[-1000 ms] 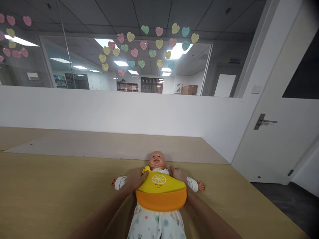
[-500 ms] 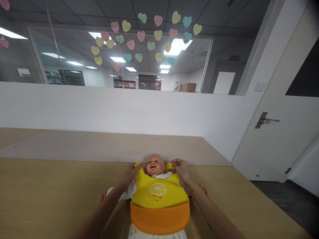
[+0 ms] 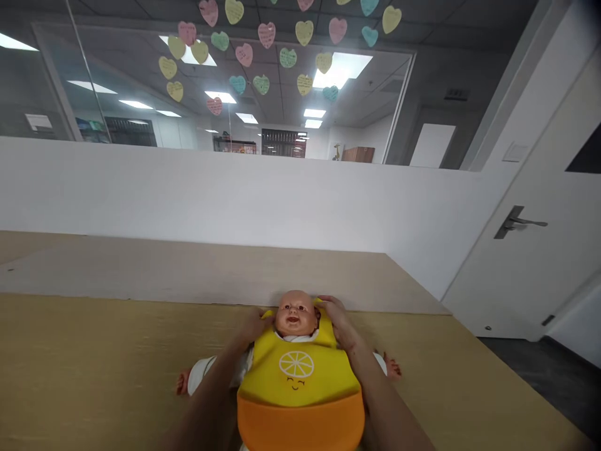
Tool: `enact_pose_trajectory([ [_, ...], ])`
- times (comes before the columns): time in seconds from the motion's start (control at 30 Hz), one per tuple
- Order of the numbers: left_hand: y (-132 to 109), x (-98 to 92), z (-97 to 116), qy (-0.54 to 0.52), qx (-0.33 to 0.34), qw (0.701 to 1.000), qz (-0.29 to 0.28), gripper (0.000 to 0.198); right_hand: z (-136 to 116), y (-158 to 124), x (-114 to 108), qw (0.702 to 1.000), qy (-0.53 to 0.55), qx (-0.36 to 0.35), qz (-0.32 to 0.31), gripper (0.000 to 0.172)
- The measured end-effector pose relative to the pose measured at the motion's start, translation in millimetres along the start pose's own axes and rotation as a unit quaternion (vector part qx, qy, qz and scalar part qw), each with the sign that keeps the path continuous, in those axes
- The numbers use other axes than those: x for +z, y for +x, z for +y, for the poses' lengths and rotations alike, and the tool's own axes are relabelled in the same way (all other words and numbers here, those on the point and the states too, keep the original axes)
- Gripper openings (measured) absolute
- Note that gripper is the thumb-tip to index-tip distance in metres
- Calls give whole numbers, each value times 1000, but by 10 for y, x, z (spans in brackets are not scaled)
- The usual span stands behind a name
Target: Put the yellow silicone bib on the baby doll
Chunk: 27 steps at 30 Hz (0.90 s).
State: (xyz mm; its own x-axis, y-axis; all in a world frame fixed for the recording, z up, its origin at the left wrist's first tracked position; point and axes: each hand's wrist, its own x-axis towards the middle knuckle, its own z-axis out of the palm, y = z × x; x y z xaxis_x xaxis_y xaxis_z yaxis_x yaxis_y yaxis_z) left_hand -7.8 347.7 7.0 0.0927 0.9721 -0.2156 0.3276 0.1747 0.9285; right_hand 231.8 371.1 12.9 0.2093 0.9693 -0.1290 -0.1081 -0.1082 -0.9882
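Your left hand (image 3: 251,326) and right hand (image 3: 337,321) sat either side of the neck of the baby doll (image 3: 295,315), fingers curled at the top corners of the yellow silicone bib (image 3: 299,379), though any pinch was hard to tell; the bib ran lengthwise from between them down the chest toward you.

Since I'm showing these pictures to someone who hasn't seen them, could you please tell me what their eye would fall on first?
The bright yellow and orange bib would stand out first, lying on the chest of a baby doll at the bottom centre, on a wooden table. The person's left hand and right hand sit on either side of the doll's head. High above, colourful paper hearts spread across the glass.
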Motion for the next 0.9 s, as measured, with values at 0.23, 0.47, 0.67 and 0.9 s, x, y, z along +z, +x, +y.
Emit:
enact_pose_trajectory([
  [0.23, 27, -17, -26, 23, -5, 1000, -17, 28, -210, -65, -179, 998, 44, 44, 10, 38],
  [0.47, 21, 83, 60, 53, 12, 999, 0, 7, 114, 52, -75, 994, -79, 31, -64, 30],
  [0.67, -129, 144, 229, 9, 34, 999, -28, 22, 146, -19, -101, 981, -142, -10, -135, 31],
  [0.9, -123, 118, 212, -236, -3, 969, -70, 38, -2, -123, -25, 988, 50, 47, -142, 34],
])
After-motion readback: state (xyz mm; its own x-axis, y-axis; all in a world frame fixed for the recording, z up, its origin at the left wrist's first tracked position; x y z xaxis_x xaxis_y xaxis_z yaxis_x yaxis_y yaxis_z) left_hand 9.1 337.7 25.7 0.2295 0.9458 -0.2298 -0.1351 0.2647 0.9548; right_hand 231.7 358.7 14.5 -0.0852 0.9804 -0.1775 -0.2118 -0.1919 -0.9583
